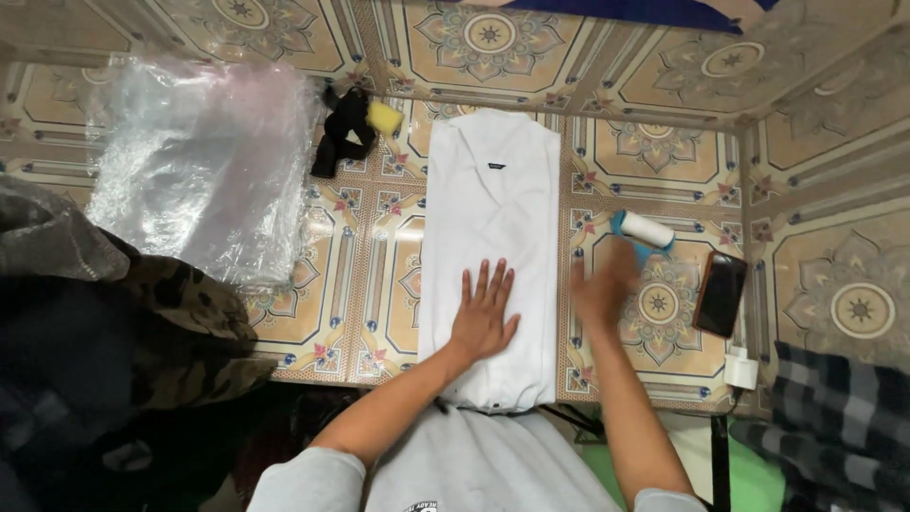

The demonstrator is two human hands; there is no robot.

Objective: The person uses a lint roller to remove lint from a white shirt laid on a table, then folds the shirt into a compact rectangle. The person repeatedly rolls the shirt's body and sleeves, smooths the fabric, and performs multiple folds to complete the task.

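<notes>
A white collared shirt [493, 237] lies folded into a long narrow rectangle on the patterned tile floor [360, 284], collar end away from me and the lower end close to my body. Its surface is smooth and flat, with a small dark label showing inside the neck. My left hand [483, 313] rests flat on the lower half of it, fingers spread and straight, palm pressing the cloth and grasping nothing. My right hand [605, 289] is off the shirt's right edge, over the tiles; it is blurred, so I cannot tell whether its fingers are curled or loose. It sits just beside a lint roller [645, 230] with a white roll and a blue handle, and I cannot tell whether it touches the handle.

To the right of the roller a dark phone [720, 292] lies on the floor, with a small white plug [740, 368] near its lower end. Up left of the shirt sits a black cloth bundle [341, 128] with a yellow piece [384, 116] against it. Further left a stack of clear plastic bags [204, 161] covers the tiles. A camouflage garment [161, 313] is heaped at my left and a dark checked cloth [834, 417] at my right. Nothing lies on the shirt except my left hand
</notes>
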